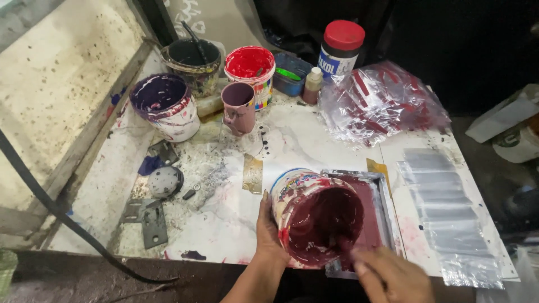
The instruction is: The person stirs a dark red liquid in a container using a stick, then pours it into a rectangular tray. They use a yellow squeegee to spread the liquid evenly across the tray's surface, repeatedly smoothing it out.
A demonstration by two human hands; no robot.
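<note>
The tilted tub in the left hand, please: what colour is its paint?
Dark maroon, in the head view: tub, left hand.

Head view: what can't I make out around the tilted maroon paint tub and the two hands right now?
- Tool in the right hand: blurred, its tip buried in paint inside the maroon paint tub.
- Right hand: cut off by the bottom edge.
- Left hand: fingers hidden behind the tub.
- Small framed screen: its near part covered by the tub.
- Dark bucket: contents too dark to tell.

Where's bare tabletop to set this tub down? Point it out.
Bare patch on the white table, between the mauve mug, the plastic bag pile and the tilted maroon paint tub. Crowded: paint buckets at the back, metal scraps left, clear sleeves right.
</note>
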